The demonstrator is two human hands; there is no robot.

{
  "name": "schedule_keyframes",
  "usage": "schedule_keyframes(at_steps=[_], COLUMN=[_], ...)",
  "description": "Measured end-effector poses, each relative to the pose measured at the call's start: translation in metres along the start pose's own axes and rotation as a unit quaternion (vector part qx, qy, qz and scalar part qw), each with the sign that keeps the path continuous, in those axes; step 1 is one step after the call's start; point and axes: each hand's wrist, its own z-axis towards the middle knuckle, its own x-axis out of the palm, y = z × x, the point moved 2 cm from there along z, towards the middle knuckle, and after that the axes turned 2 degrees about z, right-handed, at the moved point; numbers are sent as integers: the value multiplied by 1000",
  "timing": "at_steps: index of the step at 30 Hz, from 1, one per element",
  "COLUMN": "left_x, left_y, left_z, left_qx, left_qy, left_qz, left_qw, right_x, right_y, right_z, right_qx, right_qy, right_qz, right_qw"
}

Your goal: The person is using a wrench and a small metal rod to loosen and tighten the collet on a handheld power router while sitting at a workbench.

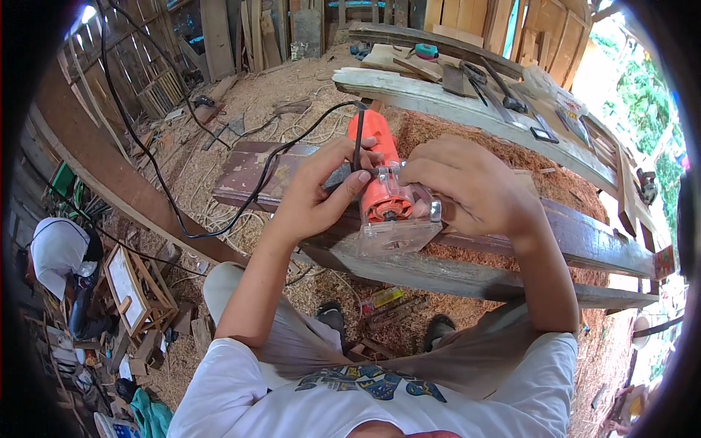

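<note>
Left hand (328,179): thumb and fingers closed on the router's side. Right hand (475,182): fingers bent at the collar (387,171); grip partly hidden, cannot tell if it holds. Router (376,135): orange, lying across the beam (584,239); probably rigid, moderately heavy. Best hold: round the body. Base (398,237): clear, likely brittle, slick; not for lifting. Cord (358,142): black, flexible, apt to drag.

A head-worn fisheye looks down over the white shirt (380,390) onto near wooden beams (584,250).
</note>
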Motion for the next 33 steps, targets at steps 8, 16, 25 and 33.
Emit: schedule_keyframes(at_steps=[8, 16, 25, 33], left_x=[0, 1, 1, 1], left_y=[-1, 3, 5, 1], left_z=[0, -1, -2, -4], left_qx=[0, -3, 3, -5], left_qy=[-7, -11, -15, -12], left_qz=[12, 3, 11, 13], left_qw=[1000, 1000, 1000, 1000], right_x=[4, 7, 8, 10], right_y=[3, -2, -2, -6], right_z=[0, -2, -1, 1], right_qx=[9, 17, 20, 50], right_qy=[-25, -25, -15, -22], right_qz=[-18, -18, -4, 36], right_qw=[999, 999, 1000, 998])
